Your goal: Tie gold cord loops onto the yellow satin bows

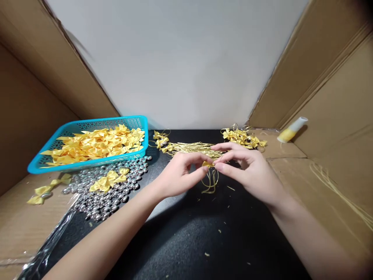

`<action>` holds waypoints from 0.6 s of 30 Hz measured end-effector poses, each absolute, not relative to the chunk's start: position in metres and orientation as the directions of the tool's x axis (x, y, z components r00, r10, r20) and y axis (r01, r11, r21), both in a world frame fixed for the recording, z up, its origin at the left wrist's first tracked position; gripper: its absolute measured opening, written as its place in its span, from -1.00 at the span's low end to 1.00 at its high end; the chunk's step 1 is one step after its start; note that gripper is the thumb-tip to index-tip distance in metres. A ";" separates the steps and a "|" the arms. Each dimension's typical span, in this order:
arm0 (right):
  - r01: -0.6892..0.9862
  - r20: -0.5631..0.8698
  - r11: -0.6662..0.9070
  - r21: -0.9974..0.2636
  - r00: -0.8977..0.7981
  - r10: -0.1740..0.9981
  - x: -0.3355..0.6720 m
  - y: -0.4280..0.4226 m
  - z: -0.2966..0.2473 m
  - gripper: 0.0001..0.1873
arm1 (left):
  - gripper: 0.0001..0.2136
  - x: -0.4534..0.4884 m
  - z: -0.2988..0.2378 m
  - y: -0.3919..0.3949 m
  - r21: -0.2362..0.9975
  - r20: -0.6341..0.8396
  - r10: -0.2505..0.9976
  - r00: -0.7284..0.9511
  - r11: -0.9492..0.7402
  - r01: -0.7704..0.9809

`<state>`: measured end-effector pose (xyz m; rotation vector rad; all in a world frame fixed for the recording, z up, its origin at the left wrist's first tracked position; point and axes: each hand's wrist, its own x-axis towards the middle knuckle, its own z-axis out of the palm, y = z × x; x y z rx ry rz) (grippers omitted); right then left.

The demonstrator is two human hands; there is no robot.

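Note:
Over the middle of the black work surface, my left hand [189, 171] pinches a small yellow ribbon bow [207, 164] between thumb and forefinger. My right hand [247, 167] meets it from the other side, thumb and forefinger pressed together at the bow's edge on a thin gold cord [210, 188]. Loops of this cord hang below the fingertips. The fingers cover most of the bow, so how the cord is joined to it is hidden. Just behind my hands lies a bundle of cut gold cords [195, 147].
A blue basket [35, 165] full of yellow bows stands at the left. Silver beads [101, 206] spread before it, with several loose bows [109, 181] on top. Corded bows [241, 138] are piled back right, a few more [161, 142] back left. A yellow-white tube [292, 129] leans against cardboard.

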<state>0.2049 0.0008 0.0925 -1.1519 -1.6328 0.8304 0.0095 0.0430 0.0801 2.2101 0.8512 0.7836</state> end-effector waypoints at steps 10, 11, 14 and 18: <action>0.311 0.214 0.244 -0.919 -0.127 0.968 0.203 0.004 0.088 -0.96 | -0.81 0.017 0.086 0.033 0.866 0.177 0.790 0.587 -0.408 0.288; 0.318 0.215 0.246 -0.916 -0.130 0.968 0.202 0.003 0.088 -0.96 | -0.81 0.017 0.086 0.033 0.874 0.165 0.797 0.580 -0.391 0.289; 0.388 0.254 0.281 -0.878 -0.121 0.960 0.199 0.001 0.087 -0.95 | -0.81 0.016 0.084 0.033 0.897 0.121 0.816 0.565 -0.334 0.290; 0.470 0.390 0.377 -0.798 -0.074 0.918 0.199 -0.001 0.088 -0.91 | -0.86 0.017 0.081 0.034 0.940 0.120 0.857 0.501 -0.260 0.220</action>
